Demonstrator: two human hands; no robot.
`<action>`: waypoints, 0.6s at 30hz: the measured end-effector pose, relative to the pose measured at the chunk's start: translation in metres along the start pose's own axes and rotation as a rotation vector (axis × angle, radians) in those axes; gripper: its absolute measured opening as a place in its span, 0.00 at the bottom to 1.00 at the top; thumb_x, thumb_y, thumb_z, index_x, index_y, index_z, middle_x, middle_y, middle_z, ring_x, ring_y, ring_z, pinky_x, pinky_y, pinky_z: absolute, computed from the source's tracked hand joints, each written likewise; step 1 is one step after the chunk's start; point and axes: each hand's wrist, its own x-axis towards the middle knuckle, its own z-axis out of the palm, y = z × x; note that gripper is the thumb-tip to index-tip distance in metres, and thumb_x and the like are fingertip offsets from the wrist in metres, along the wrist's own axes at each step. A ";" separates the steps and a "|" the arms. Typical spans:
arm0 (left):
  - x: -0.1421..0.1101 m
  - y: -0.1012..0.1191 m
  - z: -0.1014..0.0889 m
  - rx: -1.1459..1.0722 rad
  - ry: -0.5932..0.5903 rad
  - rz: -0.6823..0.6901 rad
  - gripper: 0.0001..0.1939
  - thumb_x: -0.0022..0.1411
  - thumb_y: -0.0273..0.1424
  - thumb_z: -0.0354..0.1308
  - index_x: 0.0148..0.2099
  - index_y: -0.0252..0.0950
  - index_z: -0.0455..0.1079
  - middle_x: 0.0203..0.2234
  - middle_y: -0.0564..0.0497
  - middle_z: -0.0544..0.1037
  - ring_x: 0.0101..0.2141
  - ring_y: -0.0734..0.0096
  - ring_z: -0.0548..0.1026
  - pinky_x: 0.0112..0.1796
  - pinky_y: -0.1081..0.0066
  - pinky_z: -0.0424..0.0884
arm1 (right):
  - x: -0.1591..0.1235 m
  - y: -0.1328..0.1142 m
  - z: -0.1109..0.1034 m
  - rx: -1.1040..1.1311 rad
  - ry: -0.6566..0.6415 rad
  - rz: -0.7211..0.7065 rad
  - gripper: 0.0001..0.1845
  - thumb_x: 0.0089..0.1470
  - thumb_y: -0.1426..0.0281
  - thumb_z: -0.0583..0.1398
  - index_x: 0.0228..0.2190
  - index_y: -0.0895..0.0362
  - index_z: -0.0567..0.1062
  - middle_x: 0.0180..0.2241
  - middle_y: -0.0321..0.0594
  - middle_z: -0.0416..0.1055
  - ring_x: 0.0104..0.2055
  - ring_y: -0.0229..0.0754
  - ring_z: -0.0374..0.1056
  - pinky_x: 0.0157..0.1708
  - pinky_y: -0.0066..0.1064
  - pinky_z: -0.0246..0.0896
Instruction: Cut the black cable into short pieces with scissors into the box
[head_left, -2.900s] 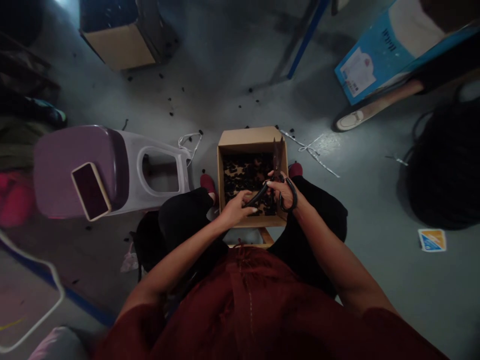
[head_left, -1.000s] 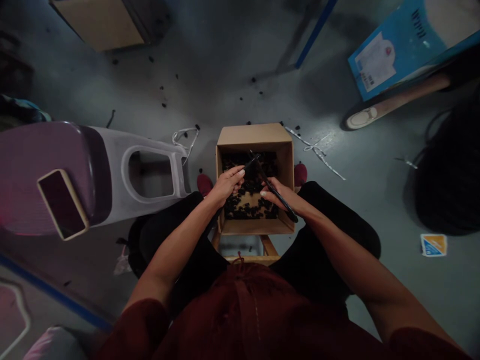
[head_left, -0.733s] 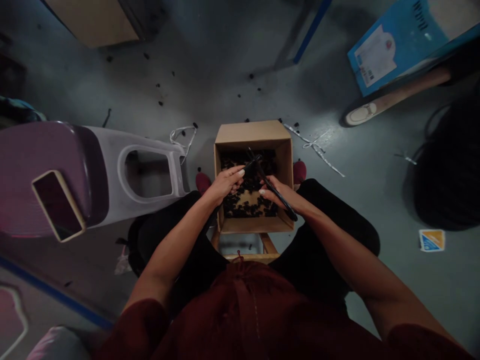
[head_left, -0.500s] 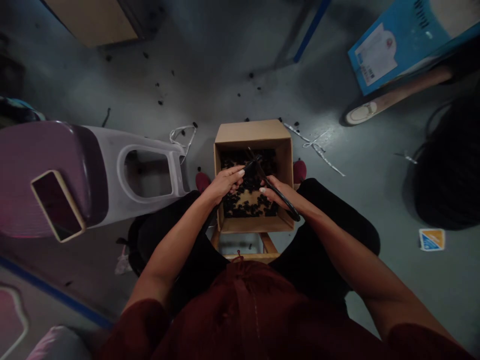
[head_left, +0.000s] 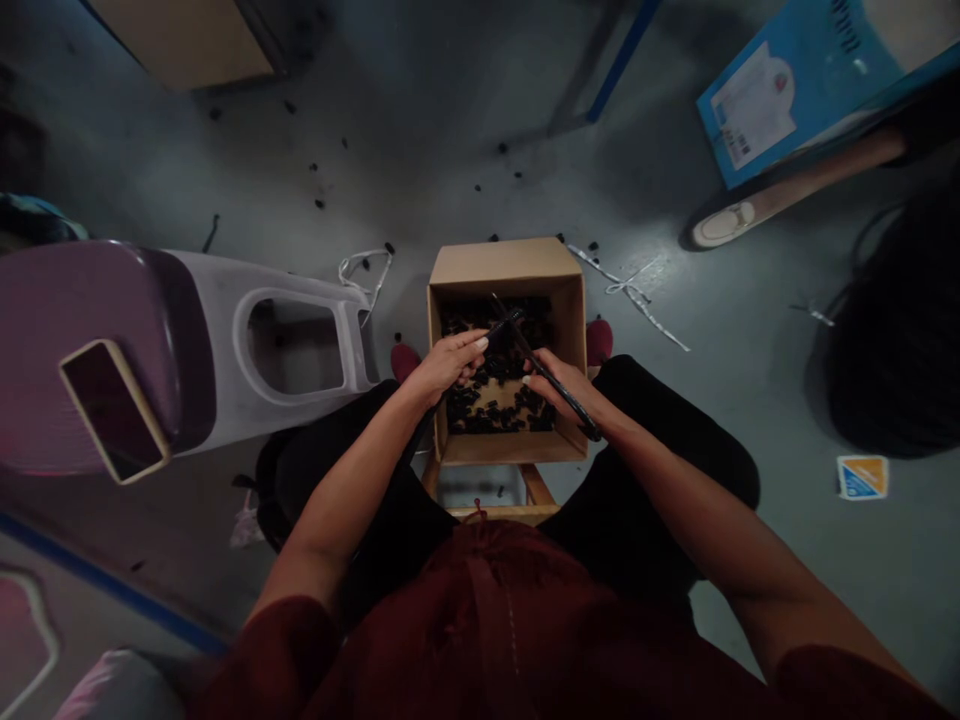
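My left hand (head_left: pixel 452 365) is closed on a black strip (head_left: pixel 499 329), thumb on top, with the strip's end poking out to the upper right. My right hand (head_left: pixel 566 380) grips a pair of black-handled scissors (head_left: pixel 556 388), whose blades point up and to the left across the strip near its end. I cannot tell how far apart the blades are. Both hands are over an open cardboard box (head_left: pixel 508 264) between my knees. Many short black pieces (head_left: pixel 491 412) lie scattered on its bottom, partly hidden by the hands.
A purple-and-white stool (head_left: pixel 199 330) stands on the left, bearing a phone (head_left: pixel 115 410). White ties (head_left: pixel 634 295) and small black bits lie on the grey floor. To the right are a person's shoe (head_left: pixel 724 225), a blue box (head_left: pixel 780 90) and a black heap (head_left: pixel 896 340).
Since the earliest frame, my left hand has moved up with the strip, and the scissors have swung from pointing straight up to pointing up-left. Over the last half second both hands hardly move.
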 end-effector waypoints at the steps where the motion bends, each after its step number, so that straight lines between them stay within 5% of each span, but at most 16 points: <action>1: 0.000 0.000 0.000 -0.004 -0.020 -0.001 0.21 0.55 0.35 0.57 0.50 0.33 0.66 0.19 0.56 0.63 0.16 0.86 0.56 0.16 0.82 0.50 | 0.000 0.000 0.000 -0.006 0.000 -0.002 0.12 0.50 0.63 0.51 0.36 0.54 0.64 0.28 0.36 0.67 0.27 0.39 0.62 0.28 0.29 0.55; 18: 0.003 -0.002 -0.004 0.174 -0.005 0.082 0.14 0.56 0.36 0.54 0.41 0.32 0.68 0.19 0.56 0.63 0.16 0.85 0.57 0.16 0.82 0.50 | 0.006 0.014 0.006 -0.089 0.022 -0.019 0.10 0.49 0.63 0.52 0.33 0.53 0.65 0.25 0.35 0.67 0.25 0.39 0.62 0.27 0.28 0.53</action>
